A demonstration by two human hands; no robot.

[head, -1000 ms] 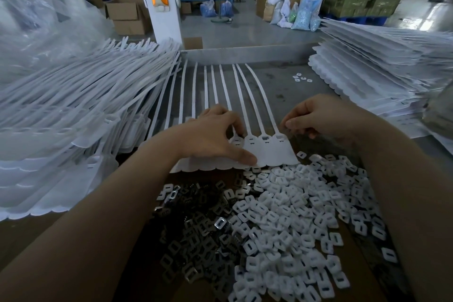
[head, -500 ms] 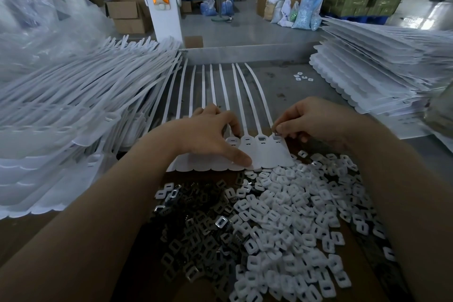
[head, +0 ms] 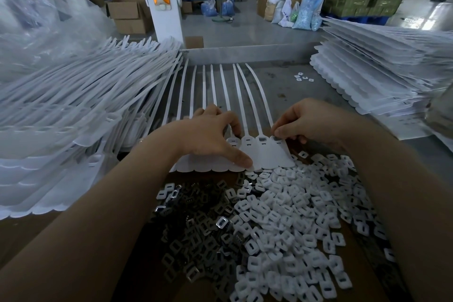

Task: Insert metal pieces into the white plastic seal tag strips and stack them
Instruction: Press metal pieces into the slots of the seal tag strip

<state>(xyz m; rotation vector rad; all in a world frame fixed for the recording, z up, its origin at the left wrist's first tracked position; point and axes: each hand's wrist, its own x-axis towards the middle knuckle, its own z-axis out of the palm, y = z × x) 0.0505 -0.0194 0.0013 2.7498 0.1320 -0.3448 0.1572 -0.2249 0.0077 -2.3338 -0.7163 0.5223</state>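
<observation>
Pressing left hand (head: 210,137) flat on tag strip (head: 255,154), right hand (head: 306,122) pinching its head

A single wide-angle head camera looked forward and steeply down from close above the grey metal work surface (head: 289,86). Both forearms ran up from the bottom corners into mid-frame, near the lens. Its upper edge took in the grey warehouse floor (head: 245,32) beyond, edges bowed by the lens.
</observation>
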